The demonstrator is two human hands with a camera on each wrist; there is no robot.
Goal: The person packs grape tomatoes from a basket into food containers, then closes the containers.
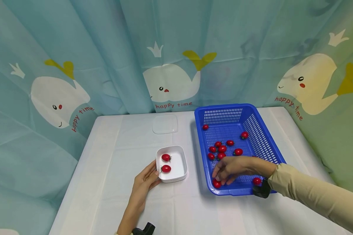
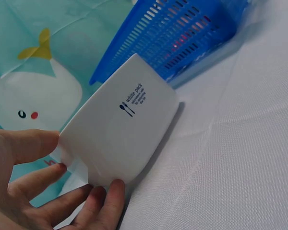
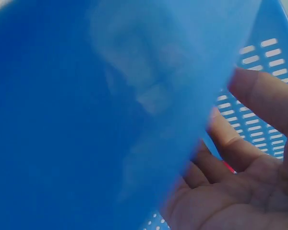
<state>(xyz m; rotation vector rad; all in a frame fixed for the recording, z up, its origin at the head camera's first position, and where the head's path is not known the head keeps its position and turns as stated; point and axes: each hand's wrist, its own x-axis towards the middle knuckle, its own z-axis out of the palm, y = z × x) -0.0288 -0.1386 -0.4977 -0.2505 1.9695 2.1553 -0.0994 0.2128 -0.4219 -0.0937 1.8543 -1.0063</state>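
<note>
Right hand is down in the near end of the blue basket, fingers curled over a tomato at the near-left corner; pinch it lightly and lift clear of the rim so the skin doesn't split. Left hand steadies the white tub, fingers straight on its near-left wall. Tomatoes are small, glossy red, some with green stems: two in the tub, about ten loose in the basket.

Bright, even light all round, soft shadows under the basket and tub. Head view bends at the edges. Right wrist view is a blue blur.
</note>
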